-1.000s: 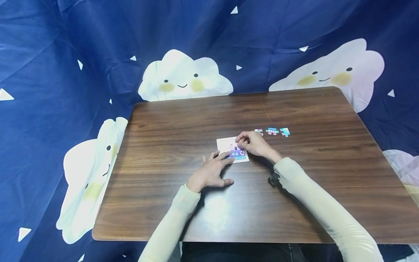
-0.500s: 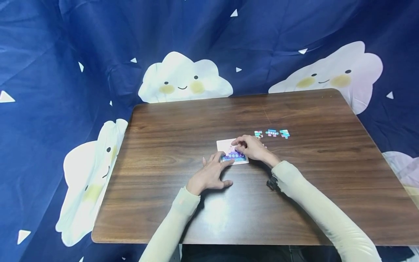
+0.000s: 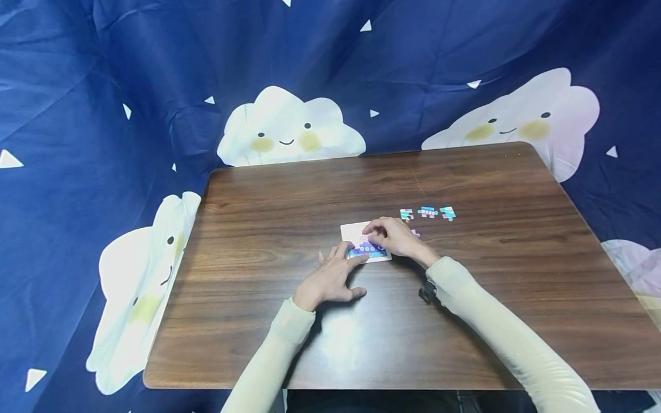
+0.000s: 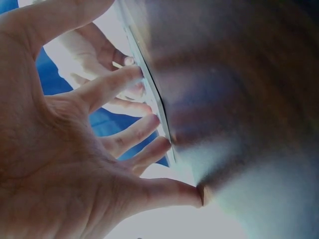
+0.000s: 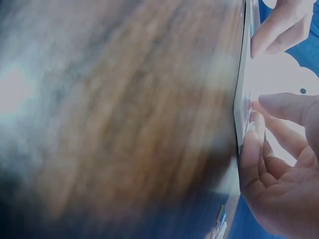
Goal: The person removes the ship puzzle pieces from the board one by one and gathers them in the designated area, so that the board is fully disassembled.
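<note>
A small white-bordered jigsaw board (image 3: 350,230) lies flat on the table, with a purple and blue picture built up in its lower part. My left hand (image 3: 330,276) spreads its fingers, the fingertips resting on the board's lower left and the thumb out on the tabletop. In the left wrist view the fingers (image 4: 117,88) reach to the board's edge. Above the picture my right hand (image 3: 396,236) has its fingers curled, pinching a puzzle piece low over the board; the piece is mostly hidden. The right wrist view shows its fingertips (image 5: 255,122) right at the board.
Three loose puzzle pieces lie in a row beyond the right hand: a left one (image 3: 406,214), a middle one (image 3: 427,212) and a right one (image 3: 447,213). Another pink piece (image 3: 415,233) shows partly behind the right hand. A blue cloud-printed curtain (image 3: 397,57) surrounds the wooden table (image 3: 258,229).
My right hand has shifted a little left over the board, uncovering the left loose piece and part of the pink one. My left hand stays in place. The head view has tilted slightly up.
</note>
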Demonstrator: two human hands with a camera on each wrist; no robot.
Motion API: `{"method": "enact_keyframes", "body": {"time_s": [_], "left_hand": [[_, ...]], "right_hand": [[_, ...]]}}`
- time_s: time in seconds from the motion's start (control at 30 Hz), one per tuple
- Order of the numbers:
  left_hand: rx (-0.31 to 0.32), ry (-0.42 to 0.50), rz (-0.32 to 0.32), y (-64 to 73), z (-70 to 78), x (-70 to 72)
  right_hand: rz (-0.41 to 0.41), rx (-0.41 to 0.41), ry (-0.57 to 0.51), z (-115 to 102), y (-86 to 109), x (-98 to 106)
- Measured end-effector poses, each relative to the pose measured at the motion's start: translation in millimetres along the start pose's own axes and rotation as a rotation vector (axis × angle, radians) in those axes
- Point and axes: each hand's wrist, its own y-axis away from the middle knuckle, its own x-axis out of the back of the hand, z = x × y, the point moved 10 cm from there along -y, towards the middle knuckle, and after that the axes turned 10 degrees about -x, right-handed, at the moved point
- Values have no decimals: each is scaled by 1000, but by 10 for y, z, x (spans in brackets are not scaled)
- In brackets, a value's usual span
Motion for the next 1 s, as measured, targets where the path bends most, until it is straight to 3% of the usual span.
{"method": "enact_keyframes", "body": {"time_s": [1.0], "left_hand": [[-3, -20, -23, 0, 5, -8]], "right_hand": [[16, -22, -29, 19, 25, 23]]}}
